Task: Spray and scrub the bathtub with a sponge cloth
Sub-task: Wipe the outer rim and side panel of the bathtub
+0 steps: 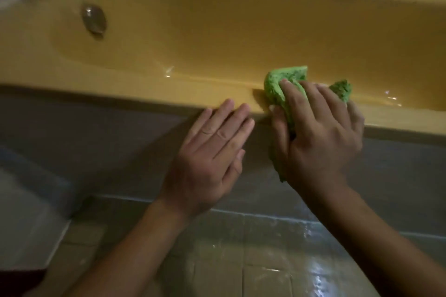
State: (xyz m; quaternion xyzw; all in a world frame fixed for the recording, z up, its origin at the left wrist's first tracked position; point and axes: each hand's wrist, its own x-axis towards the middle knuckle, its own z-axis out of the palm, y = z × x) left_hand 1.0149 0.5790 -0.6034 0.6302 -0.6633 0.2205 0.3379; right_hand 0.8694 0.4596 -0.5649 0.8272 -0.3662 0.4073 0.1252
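A metal fitting (94,19) sat on the inner wall at the left end of the yellow bathtub (217,31). The left hand (212,152) lay flat, fingers straight and together, holding nothing, its fingertips on the tub's near rim (120,89). Just to its right, the green sponge cloth (282,84) was bunched on the same rim, draped over the outer edge. The right hand (318,132) gripped it, fingers curled over the top. The tiled floor (265,272) below appeared wet.
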